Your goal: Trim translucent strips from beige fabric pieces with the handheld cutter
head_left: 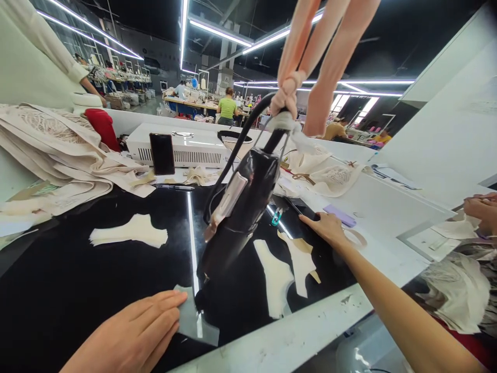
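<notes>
my left hand (pixel 132 329) lies open and flattened, its fingertips on a translucent grey piece (pixel 198 321) at the near edge of the black tabletop (pixel 62 290). my right hand (pixel 328 228) reaches out to the tabletop's right side, fingers pointing toward a slim dark object (pixel 294 205); i cannot tell whether they grip it. between my hands a black tool (pixel 248 191) hangs tilted from knotted peach cloth strips (pixel 291 90), its lower end near the grey piece. two cream cutouts (pixel 274 277) lie to its right, with teal snips (pixel 277 216) just beyond them, and a cream stack (pixel 132 233) lies to its left. farther back, a phone (pixel 162 154) leans upright against a white vented box (pixel 194 150), beside heaped cream fabric (pixel 73 155). another person's hand (pixel 483 212) shows at far right.
</notes>
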{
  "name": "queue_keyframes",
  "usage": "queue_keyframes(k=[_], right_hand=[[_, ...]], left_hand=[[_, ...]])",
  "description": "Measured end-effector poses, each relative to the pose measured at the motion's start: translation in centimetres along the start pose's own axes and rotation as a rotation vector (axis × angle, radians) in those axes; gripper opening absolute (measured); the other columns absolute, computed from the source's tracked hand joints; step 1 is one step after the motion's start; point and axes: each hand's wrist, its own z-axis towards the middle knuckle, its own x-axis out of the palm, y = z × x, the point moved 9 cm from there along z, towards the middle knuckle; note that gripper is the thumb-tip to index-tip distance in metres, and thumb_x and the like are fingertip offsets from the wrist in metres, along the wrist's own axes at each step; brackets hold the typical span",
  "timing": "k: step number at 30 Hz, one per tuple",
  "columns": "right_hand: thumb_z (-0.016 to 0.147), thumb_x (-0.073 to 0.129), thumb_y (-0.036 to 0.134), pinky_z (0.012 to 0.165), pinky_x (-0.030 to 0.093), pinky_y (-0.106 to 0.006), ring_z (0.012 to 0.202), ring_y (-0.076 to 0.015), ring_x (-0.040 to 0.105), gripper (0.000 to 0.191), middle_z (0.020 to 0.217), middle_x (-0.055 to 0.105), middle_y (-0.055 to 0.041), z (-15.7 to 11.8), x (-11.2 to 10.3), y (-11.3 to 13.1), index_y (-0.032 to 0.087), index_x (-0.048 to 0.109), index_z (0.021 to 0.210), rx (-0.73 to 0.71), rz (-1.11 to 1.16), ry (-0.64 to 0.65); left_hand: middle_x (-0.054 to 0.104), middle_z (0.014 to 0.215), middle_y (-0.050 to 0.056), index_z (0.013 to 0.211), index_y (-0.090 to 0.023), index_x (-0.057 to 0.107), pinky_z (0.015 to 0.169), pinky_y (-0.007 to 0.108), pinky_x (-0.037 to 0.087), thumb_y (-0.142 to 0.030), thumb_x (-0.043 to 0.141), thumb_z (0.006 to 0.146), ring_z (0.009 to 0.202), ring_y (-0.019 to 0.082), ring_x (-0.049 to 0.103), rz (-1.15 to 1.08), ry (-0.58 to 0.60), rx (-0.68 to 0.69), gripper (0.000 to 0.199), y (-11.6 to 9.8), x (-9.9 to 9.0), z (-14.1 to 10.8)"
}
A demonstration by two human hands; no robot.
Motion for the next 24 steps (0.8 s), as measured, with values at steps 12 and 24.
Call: queue_keyframes(k=[12,24], right_hand=[[0.092,0.057,0.064,0.087,0.058,-0.041,0.104,-0.0224,0.067,0.043,0.108,0.068,-0.003,-9.9,-10.9,10.9,0.032,0.064,0.12,-0.342,0.912,-0.17],[0.07,0.089,0.041,0.067,0.061,-0.036,0.076,-0.0214,0.069,0.038,0.1,0.072,-0.003,-18.5,-7.6,22.7,0.03,0.071,0.101,-0.363,1.365,0.171]], left_hand=[[0.074,0.126,0.001,0.123,-0.02,0.067,0.099,0.022,0.059,-0.029,0.041,0.108,0.112,0.014,0.073,-0.098,-0.07,-0.007,0.031,-0.6,-1.7,2.3],[0.076,0.112,0.009,0.103,-0.011,0.065,0.107,0.032,0.055,-0.015,0.045,0.105,0.111,0.018,0.072,-0.224,-0.037,-0.061,0.021,-1.6,-2.4,4.4]])
